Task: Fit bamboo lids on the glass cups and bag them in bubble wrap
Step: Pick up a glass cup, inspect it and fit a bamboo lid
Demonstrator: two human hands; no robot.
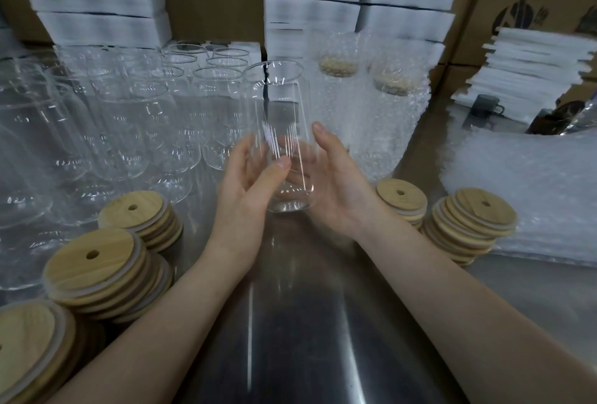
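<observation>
One steel table [290, 323] bears glass cups [135, 119] and bamboo lid stacks [93, 258]. Above its middle a lidless glass cup [277, 106] is upright, left hand [248, 184] pinching its lower wall, right hand [336, 184] cupping its side. Probably light, stiff, slick, breakable; a low two-sided hold suits.

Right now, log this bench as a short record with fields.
held: glass cup, mouth up, no lid
left hand: grips the cup, thumb in front
right hand: holds its right side
lids: bamboo lid stacks on both sides
bagged: two lidded cups in bubble wrap
waiting: bare cups at left
surface: metal table
</observation>
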